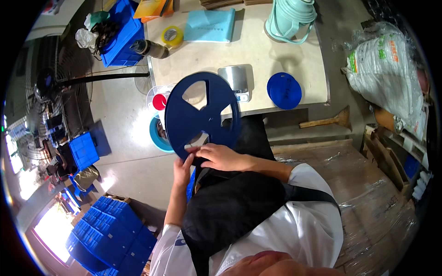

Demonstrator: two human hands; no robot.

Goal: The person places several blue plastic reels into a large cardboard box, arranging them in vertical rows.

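A large dark blue plastic reel (216,120) with wide cut-out windows stands tilted up in front of me, at the table's near edge. My left hand (182,169) is closed on its lower rim. Beside it my right hand (220,157) reaches across with bent fingers at the same lower edge, the fingertips close to the left hand's. Whether a small piece sits between the fingertips is too small to tell. Behind the reel, a compact scale (235,79) with a silver plate lies on the table. The reel partly hides a red round piece (159,101).
On the pale table (202,57) are blue discs (284,91), yellow tape (172,36), a light blue booklet (209,25), a dark bottle (149,48) and a mint container (291,20). A turquoise tub (159,135) stands below left. Blue crates (113,234) are stacked lower left; wrapped cartons (363,198) lie right.
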